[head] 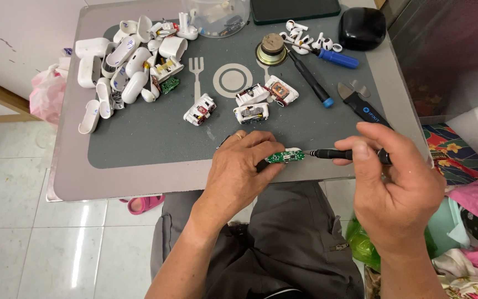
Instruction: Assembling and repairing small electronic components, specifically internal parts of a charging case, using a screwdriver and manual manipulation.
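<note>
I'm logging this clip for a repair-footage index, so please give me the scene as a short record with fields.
Left hand: left hand pinches a small green circuit board at the near edge of the grey mat.
Right hand: right hand grips a slim black screwdriver, its tip at the board's right end.
Mid mat: three opened white charging-case inner modules.
Far left: pile of white plastic case shells.
Far right: blue-handled screwdriver, black oval case, round metal speaker.

Bare mat [150,138] left of left hand [242,166]: free passage. Beyond hand, three white modules [250,102] block. Far left of hand, shell pile [128,61] blocks.
</note>
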